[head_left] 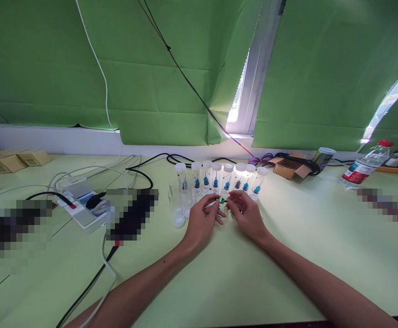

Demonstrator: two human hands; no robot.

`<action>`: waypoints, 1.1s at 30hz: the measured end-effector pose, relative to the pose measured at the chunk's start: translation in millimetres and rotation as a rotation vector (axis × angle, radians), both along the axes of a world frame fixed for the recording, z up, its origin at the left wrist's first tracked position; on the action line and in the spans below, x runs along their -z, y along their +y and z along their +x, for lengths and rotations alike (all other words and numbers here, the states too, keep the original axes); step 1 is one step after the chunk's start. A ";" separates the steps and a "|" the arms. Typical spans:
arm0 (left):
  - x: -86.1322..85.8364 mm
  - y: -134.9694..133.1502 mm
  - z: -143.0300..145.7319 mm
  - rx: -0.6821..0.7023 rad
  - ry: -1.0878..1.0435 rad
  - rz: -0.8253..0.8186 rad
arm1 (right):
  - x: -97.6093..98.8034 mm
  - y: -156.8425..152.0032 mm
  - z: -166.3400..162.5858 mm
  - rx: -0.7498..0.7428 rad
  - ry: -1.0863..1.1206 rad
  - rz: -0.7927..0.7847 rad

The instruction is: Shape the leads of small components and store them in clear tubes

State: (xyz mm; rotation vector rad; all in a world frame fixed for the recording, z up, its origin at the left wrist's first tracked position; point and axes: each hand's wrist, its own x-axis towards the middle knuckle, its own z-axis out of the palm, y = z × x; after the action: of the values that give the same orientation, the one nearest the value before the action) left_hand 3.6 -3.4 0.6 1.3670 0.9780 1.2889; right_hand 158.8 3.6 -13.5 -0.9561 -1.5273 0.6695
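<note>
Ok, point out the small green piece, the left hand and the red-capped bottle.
Small green piece (222, 200): head view, on its visible middle.
Left hand (201, 217): head view, on the back of the hand.
Red-capped bottle (359, 171): head view, on its label.

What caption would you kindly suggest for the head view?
Left hand and right hand hold a small green part before a row of white-capped tubes.
</note>
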 end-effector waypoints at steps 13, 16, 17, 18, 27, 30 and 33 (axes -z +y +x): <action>-3.4 -9.0 -0.9 -0.063 0.213 0.103 | -0.7 -0.7 0.7 -0.051 0.089 0.003; -3.7 -9.0 -1.2 -0.071 0.252 0.130 | -0.4 -1.1 0.5 -0.048 0.081 0.008; -3.7 -8.9 -1.0 -0.070 0.252 0.135 | -0.3 -1.2 0.4 -0.049 0.077 0.010; -3.4 -8.8 -0.8 -0.068 0.248 0.139 | -0.3 -1.4 0.4 -0.053 0.074 0.012; -0.3 -8.0 1.2 -0.053 0.189 0.182 | -2.0 -1.6 2.2 -0.082 0.060 0.019; -1.4 -8.1 1.7 -0.047 0.178 0.181 | -1.8 -2.2 2.6 -0.080 0.044 0.012; -1.0 -7.9 2.3 -0.041 0.160 0.201 | -1.9 -3.1 2.2 -0.074 0.035 -0.002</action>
State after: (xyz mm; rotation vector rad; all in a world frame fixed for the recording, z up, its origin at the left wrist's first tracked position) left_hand 5.9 -11.3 1.6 1.6320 1.0097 1.3535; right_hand 161.0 0.4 -11.6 -0.8882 -1.5372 0.7375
